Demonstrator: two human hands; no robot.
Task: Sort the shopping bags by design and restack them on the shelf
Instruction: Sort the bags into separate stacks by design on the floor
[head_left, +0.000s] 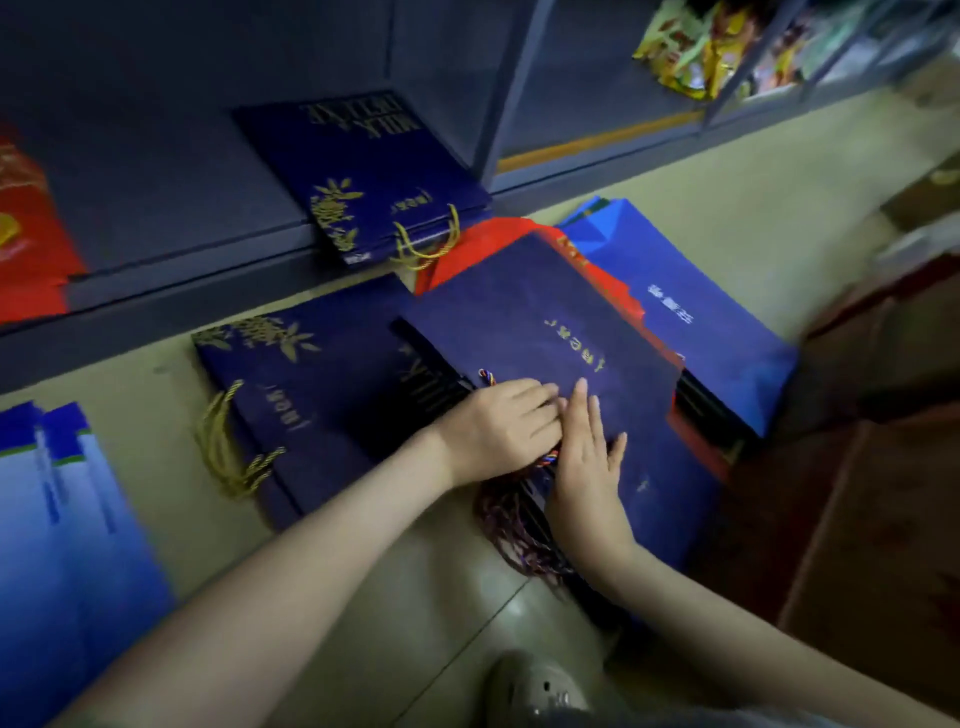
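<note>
A navy bag with gold lettering (540, 322) lies on top of a mixed pile on the floor, over red (483, 244) and bright blue bags (691, 301). My left hand (498, 431) rests on its near edge, fingers curled at the multicoloured cord handles (514, 525). Flat on the same bag beside it lies my right hand (587, 462), fingers straight. A navy bag with gold leaf print and gold cords (363, 171) lies on the grey shelf (156, 208). Another stack of that design (306, 400) sits on the floor to the left.
Red bags (26, 234) lie at the shelf's left end. Blue-and-white bags (57, 519) lie on the floor at lower left. Snack packets (691, 47) fill a shelf at upper right. Brown cartons (872, 467) stand to the right. My shoe (535, 686) is at the bottom.
</note>
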